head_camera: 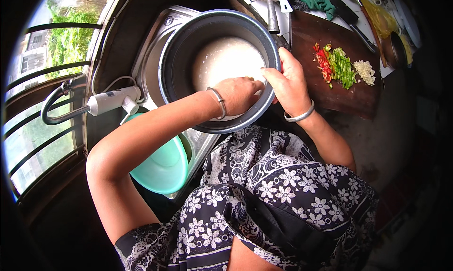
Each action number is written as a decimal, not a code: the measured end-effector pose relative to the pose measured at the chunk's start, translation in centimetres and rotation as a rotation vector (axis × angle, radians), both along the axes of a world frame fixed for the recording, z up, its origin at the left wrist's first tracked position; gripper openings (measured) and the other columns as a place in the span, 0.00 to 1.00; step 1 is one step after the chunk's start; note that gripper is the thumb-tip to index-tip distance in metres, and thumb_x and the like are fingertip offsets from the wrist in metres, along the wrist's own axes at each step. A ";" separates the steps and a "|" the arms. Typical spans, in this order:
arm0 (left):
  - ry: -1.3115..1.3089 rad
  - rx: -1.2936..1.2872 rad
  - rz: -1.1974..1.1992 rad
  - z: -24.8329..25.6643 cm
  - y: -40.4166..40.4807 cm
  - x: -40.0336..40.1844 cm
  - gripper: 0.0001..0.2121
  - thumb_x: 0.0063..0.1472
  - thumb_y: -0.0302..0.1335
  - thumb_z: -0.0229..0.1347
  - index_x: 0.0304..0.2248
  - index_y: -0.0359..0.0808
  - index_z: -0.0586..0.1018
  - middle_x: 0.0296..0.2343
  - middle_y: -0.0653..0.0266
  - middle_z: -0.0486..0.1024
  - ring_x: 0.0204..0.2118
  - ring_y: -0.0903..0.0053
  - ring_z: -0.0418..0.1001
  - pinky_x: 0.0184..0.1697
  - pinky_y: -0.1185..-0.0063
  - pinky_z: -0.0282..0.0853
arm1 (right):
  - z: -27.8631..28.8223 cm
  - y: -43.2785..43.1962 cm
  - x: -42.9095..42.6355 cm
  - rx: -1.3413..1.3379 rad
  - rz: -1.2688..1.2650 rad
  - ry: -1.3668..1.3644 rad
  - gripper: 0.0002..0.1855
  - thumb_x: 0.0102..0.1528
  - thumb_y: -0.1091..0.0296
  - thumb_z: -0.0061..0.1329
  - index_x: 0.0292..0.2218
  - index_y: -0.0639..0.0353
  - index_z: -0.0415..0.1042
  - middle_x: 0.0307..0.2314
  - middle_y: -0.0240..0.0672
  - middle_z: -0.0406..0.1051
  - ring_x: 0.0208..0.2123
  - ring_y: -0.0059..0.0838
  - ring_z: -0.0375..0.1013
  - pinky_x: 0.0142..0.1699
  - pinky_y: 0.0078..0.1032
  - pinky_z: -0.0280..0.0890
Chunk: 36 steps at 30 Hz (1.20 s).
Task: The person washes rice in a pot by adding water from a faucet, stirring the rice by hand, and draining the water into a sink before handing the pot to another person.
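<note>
A dark rice-cooker inner pot [177, 73] is held tilted over the stainless steel sink [152, 55]. Cloudy white liquid [226, 58] fills its lower part; glare hides whether grains lie in it. My left hand [237, 94] reaches inside near the right wall, fingers bent downward and their tips hidden. Gripping the pot's right rim is my right hand [292, 81], thumb on the inner side and the other fingers outside. Each wrist wears a metal bangle.
Left of the pot is a white electric faucet [113, 99] with a curved spout. A mint-green plastic basin [162, 168] sits below my left forearm. On the right, a wooden chopping board [304, 34] bears chopped peppers [339, 67] and minced garlic [364, 73]; a cleaver [341, 11] lies behind.
</note>
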<state>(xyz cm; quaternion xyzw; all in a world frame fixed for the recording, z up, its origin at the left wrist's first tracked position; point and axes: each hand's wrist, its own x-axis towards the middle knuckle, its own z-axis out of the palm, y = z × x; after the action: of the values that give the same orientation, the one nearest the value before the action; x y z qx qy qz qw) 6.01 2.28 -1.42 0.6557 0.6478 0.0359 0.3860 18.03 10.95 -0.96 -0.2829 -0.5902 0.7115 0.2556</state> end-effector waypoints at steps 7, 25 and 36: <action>0.587 0.436 -0.570 -3.4 1.7 -4.2 0.15 0.53 0.39 0.45 0.40 0.46 0.70 0.46 0.60 0.59 0.53 0.67 0.49 0.53 0.60 0.46 | -0.1 -0.6 -0.4 0.059 -0.004 -0.035 0.04 0.44 0.79 0.40 0.27 0.64 0.62 0.17 0.24 0.59 0.20 0.10 0.56 0.24 0.13 0.55; 0.239 0.011 -0.323 0.4 -0.6 -0.3 0.22 0.48 0.33 0.53 0.44 0.43 0.63 0.40 0.57 0.64 0.47 0.62 0.60 0.46 0.69 0.60 | -1.0 -0.1 0.3 0.179 0.059 -0.082 0.08 0.46 0.80 0.41 0.32 0.66 0.64 0.24 0.27 0.66 0.26 0.11 0.62 0.31 0.12 0.58; 0.757 -0.041 -0.329 -1.9 -0.4 -5.6 0.27 0.47 0.42 0.53 0.46 0.46 0.61 0.48 0.51 0.53 0.44 0.62 0.62 0.40 0.73 0.65 | -0.5 -0.6 -0.4 0.073 0.015 0.017 0.03 0.45 0.80 0.42 0.25 0.63 0.61 0.17 0.23 0.60 0.20 0.09 0.55 0.23 0.13 0.54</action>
<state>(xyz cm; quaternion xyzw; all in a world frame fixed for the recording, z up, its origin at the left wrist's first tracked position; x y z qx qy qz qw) 0.42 1.87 -3.36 0.7097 0.6311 -0.2830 0.1339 17.66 10.34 -1.49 -0.2629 -0.6157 0.6939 0.2652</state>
